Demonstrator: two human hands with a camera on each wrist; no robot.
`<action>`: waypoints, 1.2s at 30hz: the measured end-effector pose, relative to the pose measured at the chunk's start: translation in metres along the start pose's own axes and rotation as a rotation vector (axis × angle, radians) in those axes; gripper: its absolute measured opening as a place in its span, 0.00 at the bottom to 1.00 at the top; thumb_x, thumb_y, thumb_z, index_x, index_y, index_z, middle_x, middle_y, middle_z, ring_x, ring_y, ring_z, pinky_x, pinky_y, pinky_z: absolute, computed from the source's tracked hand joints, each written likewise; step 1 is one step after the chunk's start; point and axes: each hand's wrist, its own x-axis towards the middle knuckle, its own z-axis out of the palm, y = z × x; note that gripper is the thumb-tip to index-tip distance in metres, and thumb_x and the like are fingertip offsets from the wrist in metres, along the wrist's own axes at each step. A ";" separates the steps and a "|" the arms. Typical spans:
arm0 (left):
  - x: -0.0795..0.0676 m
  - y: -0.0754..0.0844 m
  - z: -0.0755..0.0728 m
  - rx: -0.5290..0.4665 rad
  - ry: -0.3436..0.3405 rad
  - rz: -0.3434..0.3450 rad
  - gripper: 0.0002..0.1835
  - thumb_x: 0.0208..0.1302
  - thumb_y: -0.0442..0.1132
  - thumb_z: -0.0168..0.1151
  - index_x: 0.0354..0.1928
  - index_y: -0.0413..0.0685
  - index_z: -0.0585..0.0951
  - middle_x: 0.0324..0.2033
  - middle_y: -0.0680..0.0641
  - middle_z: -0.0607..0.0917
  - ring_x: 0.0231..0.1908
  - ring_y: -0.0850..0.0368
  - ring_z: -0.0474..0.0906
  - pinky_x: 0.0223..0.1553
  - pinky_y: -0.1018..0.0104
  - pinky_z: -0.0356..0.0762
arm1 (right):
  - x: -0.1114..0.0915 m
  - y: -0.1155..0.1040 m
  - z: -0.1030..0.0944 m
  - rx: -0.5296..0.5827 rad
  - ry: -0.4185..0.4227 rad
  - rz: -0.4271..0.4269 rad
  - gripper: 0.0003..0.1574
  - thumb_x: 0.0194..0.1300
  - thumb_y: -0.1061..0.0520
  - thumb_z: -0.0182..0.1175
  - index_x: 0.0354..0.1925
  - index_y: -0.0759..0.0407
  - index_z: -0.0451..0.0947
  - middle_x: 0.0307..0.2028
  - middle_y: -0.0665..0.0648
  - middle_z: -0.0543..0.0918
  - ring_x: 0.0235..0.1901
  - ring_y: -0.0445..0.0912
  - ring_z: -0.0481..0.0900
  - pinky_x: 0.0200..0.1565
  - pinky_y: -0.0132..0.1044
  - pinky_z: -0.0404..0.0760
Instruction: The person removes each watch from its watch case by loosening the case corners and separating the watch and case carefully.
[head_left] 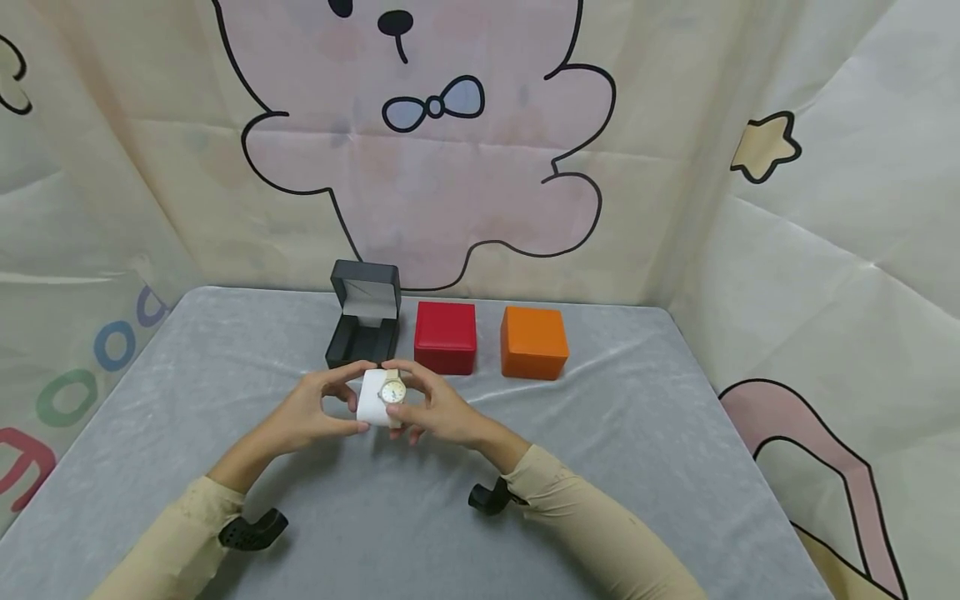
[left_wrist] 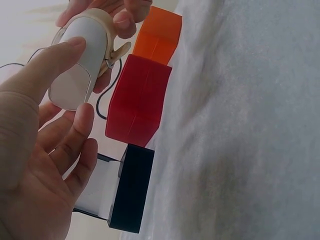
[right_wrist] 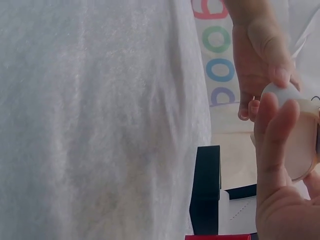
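A wristwatch [head_left: 393,391] with a cream strap and a pale round dial is wrapped around a white watch cushion [head_left: 371,407], held over the table in the head view. My left hand [head_left: 307,408] pinches the cushion's left end between thumb and fingers. From the other side, my right hand [head_left: 446,412] grips the watch and cushion, its thumb near the dial. The left wrist view shows the strap's loose end [left_wrist: 121,51] sticking out beside the cushion. Just behind the hands stands an open black watch box [head_left: 366,287] with a light lining in its raised lid.
To the right of the black box sit a closed red box [head_left: 445,337] and a closed orange box [head_left: 534,343]. A grey cloth [head_left: 615,467] covers the table. Printed curtains [head_left: 480,192] hang behind it and at both sides.
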 end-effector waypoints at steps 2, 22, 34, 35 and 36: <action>0.000 0.000 0.000 0.002 0.002 -0.001 0.40 0.51 0.40 0.81 0.68 0.47 0.74 0.36 0.47 0.84 0.36 0.49 0.82 0.50 0.50 0.71 | 0.000 0.000 0.000 0.002 0.004 -0.002 0.40 0.71 0.64 0.60 0.74 0.45 0.59 0.64 0.64 0.71 0.31 0.44 0.87 0.30 0.35 0.84; 0.001 0.002 0.001 0.013 -0.029 -0.042 0.41 0.51 0.39 0.81 0.69 0.47 0.74 0.34 0.52 0.84 0.37 0.44 0.82 0.47 0.51 0.74 | 0.003 -0.002 -0.003 0.007 0.066 0.113 0.28 0.79 0.53 0.51 0.72 0.49 0.61 0.56 0.66 0.81 0.35 0.57 0.89 0.27 0.34 0.83; 0.005 0.001 -0.002 -0.057 -0.050 -0.030 0.39 0.52 0.38 0.80 0.68 0.48 0.74 0.36 0.49 0.84 0.35 0.59 0.81 0.46 0.60 0.77 | 0.003 -0.001 -0.008 0.071 0.043 0.124 0.28 0.79 0.55 0.51 0.72 0.49 0.60 0.57 0.65 0.78 0.32 0.45 0.87 0.30 0.33 0.84; 0.005 0.001 -0.001 -0.062 -0.047 -0.028 0.39 0.52 0.38 0.80 0.68 0.48 0.74 0.37 0.48 0.84 0.35 0.59 0.81 0.46 0.59 0.77 | 0.003 -0.001 -0.008 0.078 0.046 0.122 0.28 0.79 0.55 0.51 0.72 0.49 0.60 0.58 0.65 0.77 0.32 0.45 0.87 0.30 0.34 0.84; 0.005 0.000 -0.001 -0.065 -0.043 -0.026 0.39 0.53 0.38 0.79 0.68 0.47 0.74 0.38 0.47 0.84 0.35 0.58 0.81 0.46 0.58 0.77 | 0.003 -0.001 -0.007 0.085 0.052 0.120 0.28 0.79 0.55 0.51 0.72 0.49 0.59 0.58 0.65 0.77 0.33 0.46 0.87 0.31 0.34 0.85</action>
